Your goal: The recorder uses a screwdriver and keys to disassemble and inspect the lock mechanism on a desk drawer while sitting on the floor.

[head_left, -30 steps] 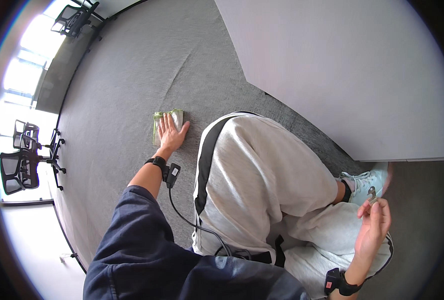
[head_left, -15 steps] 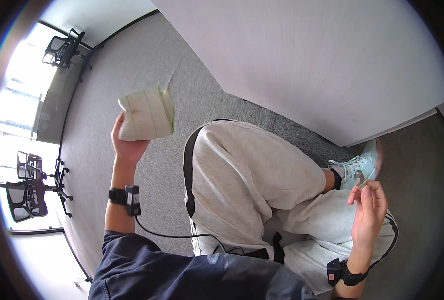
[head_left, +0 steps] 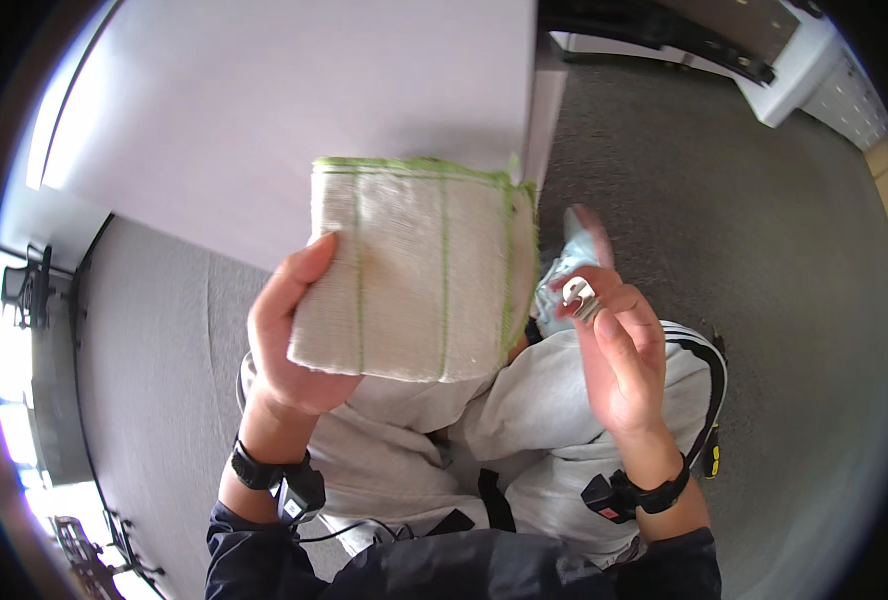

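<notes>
A folded cream cleaning cloth [head_left: 414,285] with green stripes and a green stitched edge is in my left hand [head_left: 299,345]. The thumb lies on its near face while the other fingers are behind it, out of sight. To its right, my right hand [head_left: 624,365] pinches a small shiny metal clip-like piece [head_left: 582,298] with a hooked, cut-out end. The cloth and the metal piece are apart, both raised above my crossed legs [head_left: 554,410].
A large pale panel [head_left: 294,90] stands close beyond the cloth. White furniture [head_left: 789,85] is at the upper right, black office chairs [head_left: 29,290] at the far left. A small yellow-and-black item [head_left: 713,455] lies by my right knee. A black cable [head_left: 349,532] runs from my left wrist.
My view has turned to the right. My left hand has brought the cloth from the far left to in front of me, nearer my right hand, which still pinches the metal piece.
</notes>
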A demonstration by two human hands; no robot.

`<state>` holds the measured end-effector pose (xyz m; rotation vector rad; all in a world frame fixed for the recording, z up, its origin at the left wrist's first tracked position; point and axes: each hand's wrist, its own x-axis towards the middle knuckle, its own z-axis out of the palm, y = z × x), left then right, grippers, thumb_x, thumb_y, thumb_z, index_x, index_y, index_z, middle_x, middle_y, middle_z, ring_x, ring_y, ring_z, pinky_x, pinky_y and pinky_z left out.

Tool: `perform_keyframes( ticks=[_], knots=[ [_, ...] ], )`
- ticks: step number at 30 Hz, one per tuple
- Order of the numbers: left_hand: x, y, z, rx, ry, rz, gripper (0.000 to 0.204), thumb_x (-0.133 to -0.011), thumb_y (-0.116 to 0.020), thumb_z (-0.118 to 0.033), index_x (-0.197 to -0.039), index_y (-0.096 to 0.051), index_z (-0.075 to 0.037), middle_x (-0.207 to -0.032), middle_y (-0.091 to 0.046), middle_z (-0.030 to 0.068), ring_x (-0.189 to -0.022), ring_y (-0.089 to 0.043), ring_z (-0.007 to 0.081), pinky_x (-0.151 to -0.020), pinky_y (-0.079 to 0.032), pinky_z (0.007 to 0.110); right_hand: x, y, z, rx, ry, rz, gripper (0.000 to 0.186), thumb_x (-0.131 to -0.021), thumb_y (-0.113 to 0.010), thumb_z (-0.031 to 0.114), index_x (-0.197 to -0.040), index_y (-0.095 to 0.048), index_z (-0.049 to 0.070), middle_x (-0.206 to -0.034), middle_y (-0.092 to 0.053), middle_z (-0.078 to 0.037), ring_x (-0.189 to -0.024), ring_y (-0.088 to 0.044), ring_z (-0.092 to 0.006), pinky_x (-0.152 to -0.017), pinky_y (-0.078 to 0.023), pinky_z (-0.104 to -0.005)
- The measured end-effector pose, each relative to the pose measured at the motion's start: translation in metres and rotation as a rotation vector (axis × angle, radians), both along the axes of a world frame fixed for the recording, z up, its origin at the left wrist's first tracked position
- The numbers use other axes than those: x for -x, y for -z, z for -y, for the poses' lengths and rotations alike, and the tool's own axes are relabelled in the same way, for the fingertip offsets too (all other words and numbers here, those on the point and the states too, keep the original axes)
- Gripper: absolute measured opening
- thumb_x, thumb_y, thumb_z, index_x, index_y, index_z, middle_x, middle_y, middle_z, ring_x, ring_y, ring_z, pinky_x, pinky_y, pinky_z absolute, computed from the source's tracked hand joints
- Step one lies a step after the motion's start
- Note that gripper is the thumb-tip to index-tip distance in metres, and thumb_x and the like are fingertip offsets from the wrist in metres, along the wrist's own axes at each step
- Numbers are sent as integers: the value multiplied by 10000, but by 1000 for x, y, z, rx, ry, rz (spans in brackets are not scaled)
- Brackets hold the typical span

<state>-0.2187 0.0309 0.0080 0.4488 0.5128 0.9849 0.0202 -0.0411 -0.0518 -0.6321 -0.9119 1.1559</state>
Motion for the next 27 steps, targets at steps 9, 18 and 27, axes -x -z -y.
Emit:
perform_keyframes(
  ticks=[9,18,27],
  knots=[
    [-51,7,-3,-201,274,-454,546,-944,-427,-374,-1263,-421,68,-1116,-578,151,-993,-580,211,-842,-472,314,-10,-9,10,260,-96,92,91,-858,-644,97,-823,-591,32,-713,-549,20,-678,-488,-34,-594,-372,-199],
    [-30,23,-10,-387,291,-509,399,-909,-514,-30,-1293,-423,26,-1109,-581,75,-1030,-542,124,-879,-438,258,-7,-15,4,278,86,506,90,-832,-661,58,-807,-587,14,-753,-548,-1,-614,-497,-31,-533,-367,-173],
    [-19,39,-20,-440,124,-348,137,-821,-476,42,-840,-599,-16,-1113,-548,249,-939,-612,279,-732,-543,326,-11,-13,2,48,81,445,82,-763,-657,-6,-791,-581,9,-993,-582,-134,-1012,-546,-227,-893,-408,-381]
  ],
)
